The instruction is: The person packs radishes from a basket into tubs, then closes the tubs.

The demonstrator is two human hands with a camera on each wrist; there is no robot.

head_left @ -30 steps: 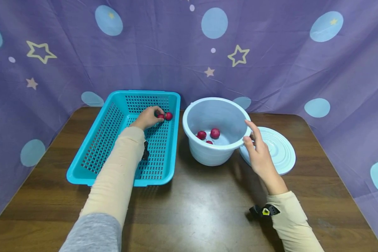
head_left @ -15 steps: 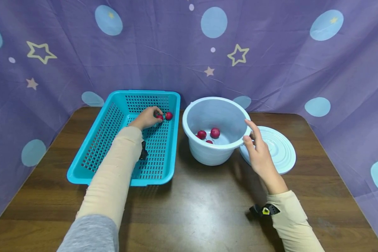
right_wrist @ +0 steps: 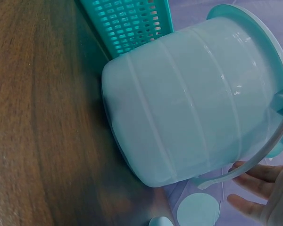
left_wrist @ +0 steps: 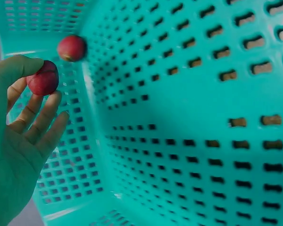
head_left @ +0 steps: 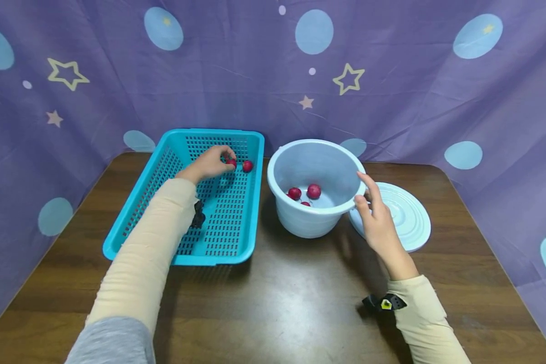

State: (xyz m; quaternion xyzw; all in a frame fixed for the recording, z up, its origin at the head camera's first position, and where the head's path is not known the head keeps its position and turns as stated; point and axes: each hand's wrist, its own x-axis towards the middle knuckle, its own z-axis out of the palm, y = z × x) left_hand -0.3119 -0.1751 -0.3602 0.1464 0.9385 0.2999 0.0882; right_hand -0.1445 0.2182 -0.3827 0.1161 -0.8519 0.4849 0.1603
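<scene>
My left hand [head_left: 209, 163] pinches a small round dark-red fruit [left_wrist: 43, 79] between thumb and fingertips, inside the turquoise perforated basket [head_left: 260, 202]. A similar fruit [head_left: 247, 166] lies just beyond it by the basket's right wall. To the right stands a pale blue bucket [head_left: 307, 222] with several red fruits [head_left: 314, 191] at its bottom. At the bucket's right rim rests my right hand [head_left: 382, 227], thumb and index finger spread along the edge. In the right wrist view its other fingers stretch loosely beside the bucket's handle [right_wrist: 262, 153].
A round pale blue lid [head_left: 409, 217] lies on the brown wooden table [head_left: 291, 303], partly behind my right hand. Behind the table hangs a purple curtain [head_left: 236, 65] with stars and dots. The basket's long side runs close beside the bucket.
My left hand has moved slightly left and up with the pinched fruit, away from the other one. My right hand stays at the bucket's rim. The head view has shifted slightly.
</scene>
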